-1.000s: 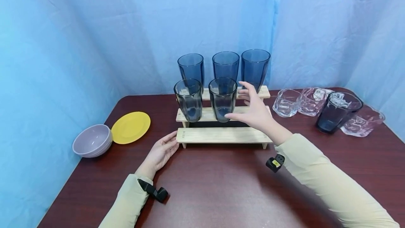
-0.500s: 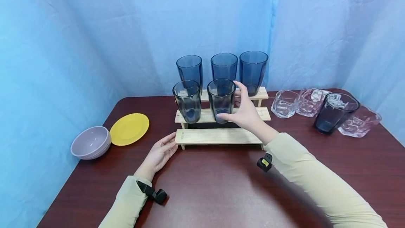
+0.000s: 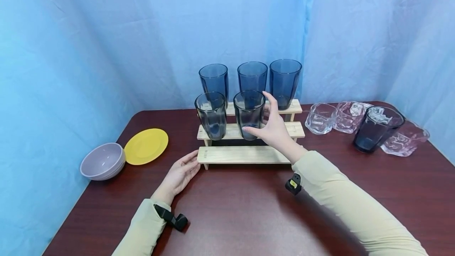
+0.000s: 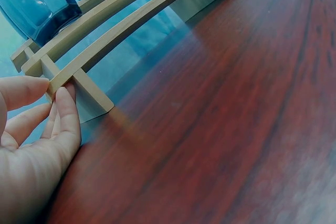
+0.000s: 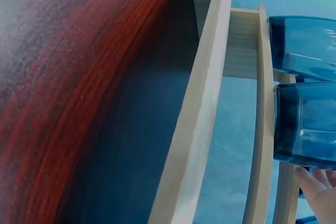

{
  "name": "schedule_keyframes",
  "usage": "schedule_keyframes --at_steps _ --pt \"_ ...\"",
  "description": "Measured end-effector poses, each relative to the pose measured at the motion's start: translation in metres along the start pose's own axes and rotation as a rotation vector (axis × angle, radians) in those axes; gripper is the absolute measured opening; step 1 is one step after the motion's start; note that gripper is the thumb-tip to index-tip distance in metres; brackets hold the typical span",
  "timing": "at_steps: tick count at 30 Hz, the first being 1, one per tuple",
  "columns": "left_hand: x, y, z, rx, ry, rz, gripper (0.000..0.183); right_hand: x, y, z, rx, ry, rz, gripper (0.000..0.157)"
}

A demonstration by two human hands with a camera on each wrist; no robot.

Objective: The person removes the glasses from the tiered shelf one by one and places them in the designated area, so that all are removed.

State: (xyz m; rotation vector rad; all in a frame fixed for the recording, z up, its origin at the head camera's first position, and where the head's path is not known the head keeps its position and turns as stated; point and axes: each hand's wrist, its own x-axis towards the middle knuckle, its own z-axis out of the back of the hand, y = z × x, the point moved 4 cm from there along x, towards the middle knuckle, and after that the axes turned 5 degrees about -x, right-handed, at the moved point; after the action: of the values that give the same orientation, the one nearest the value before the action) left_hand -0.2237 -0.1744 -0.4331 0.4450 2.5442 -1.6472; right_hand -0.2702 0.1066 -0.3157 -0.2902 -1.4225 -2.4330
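Note:
A three-tier wooden rack (image 3: 245, 154) stands on the table. My left hand (image 3: 181, 173) pinches the left end of its lowest step; in the left wrist view the thumb (image 4: 26, 88) lies above and fingers below. My right hand (image 3: 275, 127) holds a grey-tinted drinking glass (image 3: 245, 115) on the middle step, thumb across its front low down and fingers round its right side. Another grey-tinted glass (image 3: 213, 119) stands left of it. Three blue glasses (image 3: 286, 80) stand upright on the top step, partly hidden behind those in front.
On the right stand a dark tumbler (image 3: 373, 131), clear glasses (image 3: 320, 119) and a pinkish glass (image 3: 403, 141), close together. A yellow plate (image 3: 146, 145) and lilac bowls (image 3: 103, 161), apparently stacked, lie at the left. A blue curtain (image 3: 177, 31) hangs behind the table.
My right hand has moved a little left and closed round the right-hand glass on the middle step. The left hand has kept its hold on the rack.

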Motion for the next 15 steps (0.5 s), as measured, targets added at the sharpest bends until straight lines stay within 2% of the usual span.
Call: schedule_keyframes --at_steps 15 --pt "-0.0007 -0.0008 -0.0007 -0.019 0.0 0.013 0.056 -0.0004 -0.0006 0.0009 -0.031 -0.049 0.046 0.105"
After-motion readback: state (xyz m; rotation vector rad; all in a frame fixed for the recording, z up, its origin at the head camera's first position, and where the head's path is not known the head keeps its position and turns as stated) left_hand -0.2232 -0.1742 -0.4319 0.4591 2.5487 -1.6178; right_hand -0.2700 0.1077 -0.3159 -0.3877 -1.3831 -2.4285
